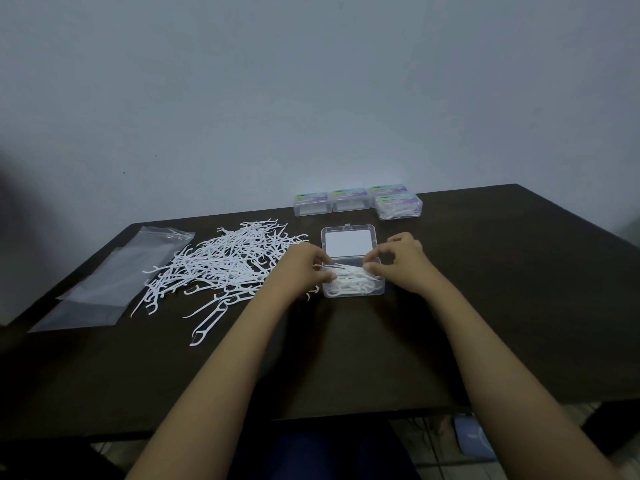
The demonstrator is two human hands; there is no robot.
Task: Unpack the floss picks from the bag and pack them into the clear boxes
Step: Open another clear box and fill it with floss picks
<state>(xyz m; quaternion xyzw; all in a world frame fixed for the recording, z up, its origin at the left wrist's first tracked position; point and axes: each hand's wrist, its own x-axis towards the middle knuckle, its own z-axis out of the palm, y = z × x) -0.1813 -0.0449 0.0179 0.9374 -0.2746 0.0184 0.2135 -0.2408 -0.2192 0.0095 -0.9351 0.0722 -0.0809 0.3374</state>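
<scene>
An open clear box [353,282] lies in the middle of the dark table, its lid [348,242] folded back flat and white floss picks inside. My left hand [303,263] is at the box's left edge, pinching picks over it. My right hand [401,259] is at the right edge, fingers curled and pinching the same picks. A loose pile of white floss picks [225,261] spreads to the left of the box. The empty clear bag [114,282] lies flat at the far left.
Three closed clear boxes with coloured labels [349,199] stand at the table's back edge; a filled one [400,206] sits in front of the rightmost. The grey wall rises right behind. The table's front edge [346,415] is near my lap.
</scene>
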